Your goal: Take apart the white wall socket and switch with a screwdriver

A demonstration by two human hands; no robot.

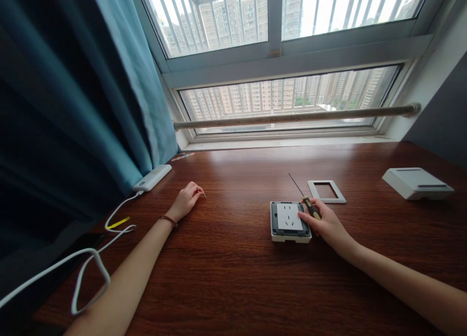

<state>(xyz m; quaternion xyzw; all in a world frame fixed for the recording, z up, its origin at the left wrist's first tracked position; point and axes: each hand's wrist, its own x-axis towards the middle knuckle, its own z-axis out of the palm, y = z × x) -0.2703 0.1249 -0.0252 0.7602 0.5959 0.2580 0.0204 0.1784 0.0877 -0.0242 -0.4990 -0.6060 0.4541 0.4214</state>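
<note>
My left hand (187,200) rests on the table at left of centre, fingertips pinched on a small, thin, brass-coloured screw (205,196). In my right hand (330,226) is a screwdriver (311,208) with a black-and-yellow handle, its thin shaft pointing up and away to the left. That hand's fingers also touch the right side of a wall socket (289,218), which has a white face, a dark grey surround and a white back box. A white cover frame (339,196) lies flat just behind the right hand.
Another white box (418,183) sits at the far right of the brown wooden table (233,277). A white power bank (152,178) with a white cable (93,253) lies by the blue curtain (120,83), near a yellow strip (118,222). A window with a rail (292,117) stands behind.
</note>
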